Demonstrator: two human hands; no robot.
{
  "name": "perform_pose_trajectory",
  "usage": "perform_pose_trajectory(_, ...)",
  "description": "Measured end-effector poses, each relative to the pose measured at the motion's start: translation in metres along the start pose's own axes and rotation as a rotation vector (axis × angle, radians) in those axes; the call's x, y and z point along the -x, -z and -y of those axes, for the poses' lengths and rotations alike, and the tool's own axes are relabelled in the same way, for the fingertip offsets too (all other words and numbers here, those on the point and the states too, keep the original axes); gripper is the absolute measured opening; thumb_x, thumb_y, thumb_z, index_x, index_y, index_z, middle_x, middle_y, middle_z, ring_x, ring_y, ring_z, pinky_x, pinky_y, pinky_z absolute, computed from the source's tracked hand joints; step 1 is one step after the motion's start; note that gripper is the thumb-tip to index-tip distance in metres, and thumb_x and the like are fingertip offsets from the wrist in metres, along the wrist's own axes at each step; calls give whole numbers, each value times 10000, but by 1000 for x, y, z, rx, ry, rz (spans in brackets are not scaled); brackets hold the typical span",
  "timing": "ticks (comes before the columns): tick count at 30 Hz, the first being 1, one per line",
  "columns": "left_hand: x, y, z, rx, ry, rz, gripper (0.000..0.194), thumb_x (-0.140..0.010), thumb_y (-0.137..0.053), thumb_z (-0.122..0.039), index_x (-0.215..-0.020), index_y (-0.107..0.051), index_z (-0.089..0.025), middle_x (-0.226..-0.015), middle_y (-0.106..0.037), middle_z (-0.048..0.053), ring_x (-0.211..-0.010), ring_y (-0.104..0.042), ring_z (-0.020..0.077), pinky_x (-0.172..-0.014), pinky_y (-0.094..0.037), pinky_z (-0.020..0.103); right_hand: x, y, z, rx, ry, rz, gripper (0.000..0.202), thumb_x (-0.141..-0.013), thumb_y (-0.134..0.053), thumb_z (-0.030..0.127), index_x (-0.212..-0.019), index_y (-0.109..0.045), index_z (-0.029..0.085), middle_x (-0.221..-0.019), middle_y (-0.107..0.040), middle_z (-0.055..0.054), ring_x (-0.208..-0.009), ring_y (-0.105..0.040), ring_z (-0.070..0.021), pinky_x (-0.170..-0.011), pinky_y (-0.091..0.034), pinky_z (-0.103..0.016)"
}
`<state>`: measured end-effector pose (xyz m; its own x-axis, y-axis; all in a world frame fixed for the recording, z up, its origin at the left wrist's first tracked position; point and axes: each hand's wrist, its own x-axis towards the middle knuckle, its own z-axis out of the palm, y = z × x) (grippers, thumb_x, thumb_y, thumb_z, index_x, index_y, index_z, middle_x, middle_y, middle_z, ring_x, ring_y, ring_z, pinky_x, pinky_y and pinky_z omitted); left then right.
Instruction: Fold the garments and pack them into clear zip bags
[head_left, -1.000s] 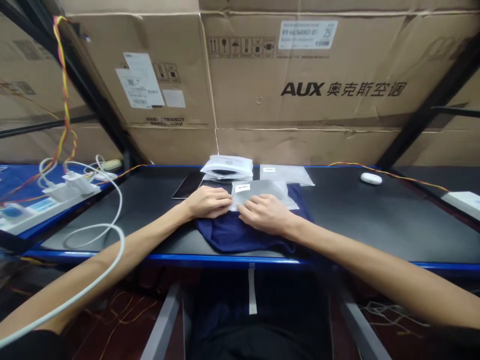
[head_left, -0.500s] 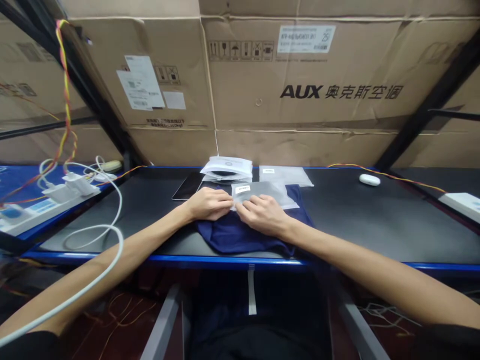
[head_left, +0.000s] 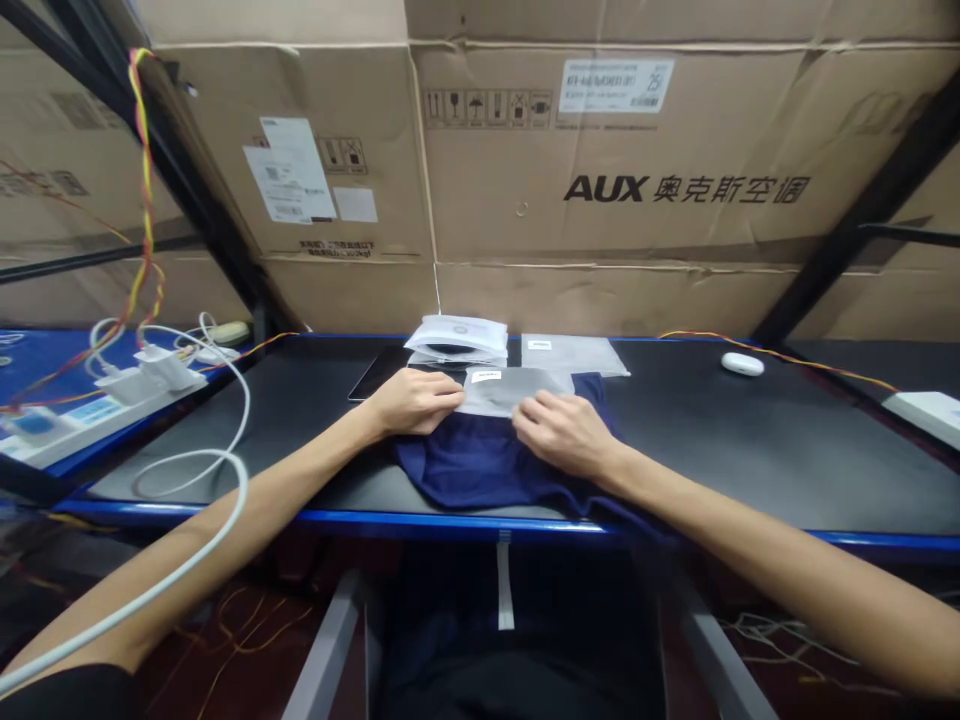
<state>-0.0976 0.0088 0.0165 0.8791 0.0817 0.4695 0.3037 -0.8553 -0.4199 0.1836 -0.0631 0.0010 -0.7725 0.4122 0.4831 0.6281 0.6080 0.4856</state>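
A frosted plastic bag (head_left: 491, 393) with a small white label lies across a dark blue cloth (head_left: 465, 465) on the black table. My left hand (head_left: 420, 400) is closed on the bag's left edge near its corner. Farther right, my right hand (head_left: 562, 432) pinches along the bag's near edge, its fingers curled. The fingertips of both hands are partly hidden by the knuckles. Some of the blue cloth shows beyond the bag on the right and hangs toward the table's front edge.
Behind the bag sits a stack of white packets (head_left: 457, 338), with a dark tablet (head_left: 375, 375) beside it. Another frosted bag (head_left: 574, 355) lies at the back. A white earbud case (head_left: 742, 364) is to the right. A white cable (head_left: 244, 480) loops over my left forearm near a power strip (head_left: 97, 405).
My right hand has slid to the right along the bag's near edge, away from my left hand. My left hand stays at the left edge.
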Motion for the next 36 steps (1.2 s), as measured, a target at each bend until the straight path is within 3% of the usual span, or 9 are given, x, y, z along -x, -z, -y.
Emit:
perform_pose_trajectory(9, 9, 4, 15, -72, 65, 70, 256, -862, -470, -51, -944, -670, -188, -1006, -757, 35, -866, -707, 158, -648, -492, 246, 60, 14, -39, 102, -60, -91, 168, -988, -554, 187, -907, -700, 170, -799, -707, -13, -700, -570, -148, -610, -339, -309)
perform_pose_trajectory(13, 6, 5, 13, -98, 142, 139, 259, -864, -490, -53, -952, -693, -187, -1026, -754, 48, -925, -705, 180, -694, -518, 253, 69, 13, -43, 75, -79, -102, 180, -992, -547, 182, -906, -706, 178, -806, -718, -9, -680, -577, -134, -615, -339, -298)
perform_pose_trajectory(15, 2, 7, 10, -121, 237, 95, 313, -870, -481, -39, -1036, -701, -187, -1067, -750, 57, -982, -700, 197, -768, -546, 275, 67, 12, -42, 65, -98, -109, 203, -992, -543, 179, -864, -700, 184, -783, -712, -3, -654, -572, -128, -609, -336, -295)
perform_pose_trajectory(19, -11, 16, -8, -27, 308, -69, 349, -891, -469, -55, -1150, -671, -174, -1054, -748, 55, -956, -695, 202, -857, -576, 327, 60, 12, -38, 65, -115, -143, 256, -983, -538, 169, -759, -661, 181, -698, -670, 0, -616, -556, -126, -603, -326, -298)
perform_pose_trajectory(22, -25, 21, -34, 132, 153, -9, 264, -929, -488, -116, -1107, -677, -167, -974, -749, 51, -879, -701, 190, -816, -596, 316, 56, 13, -35, 81, -116, -163, 291, -978, -532, 171, -704, -627, 185, -649, -636, 8, -590, -543, -123, -597, -321, -298)
perform_pose_trajectory(24, -35, 20, -52, 184, 106, 60, 291, -950, -485, -132, -1184, -657, -145, -1124, -738, 94, -1007, -707, 211, -888, -598, 327, 54, 14, -34, 88, -115, -169, 299, -979, -528, 176, -694, -615, 189, -639, -628, 10, -584, -541, -123, -592, -318, -299)
perform_pose_trajectory(27, -49, 12, -67, 145, 181, 59, 343, -959, -457, -100, -1265, -613, -97, -1285, -676, 164, -1185, -658, 252, -1003, -564, 369, 51, 15, -31, 88, -110, -173, 310, -985, -522, 182, -686, -600, 191, -630, -616, 11, -575, -534, -124, -583, -312, -303)
perform_pose_trajectory(30, -62, 2, -69, 146, 275, 108, 371, -958, -484, -151, -1311, -579, -88, -1293, -661, 187, -1225, -629, 295, -1037, -537, 424, 48, 17, -29, 77, -94, -170, 324, -994, -513, 189, -678, -586, 193, -626, -605, 11, -570, -529, -126, -574, -310, -305)
perform_pose_trajectory(36, -80, -24, -65, 128, 596, 305, 625, -861, -661, -335, -1431, -506, -129, -1070, -737, 163, -928, -716, 338, -805, -581, 442, 43, 18, -22, 5, -10, -162, 272, -980, -525, 192, -718, -597, 186, -659, -607, 8, -575, -518, -124, -581, -327, -294)
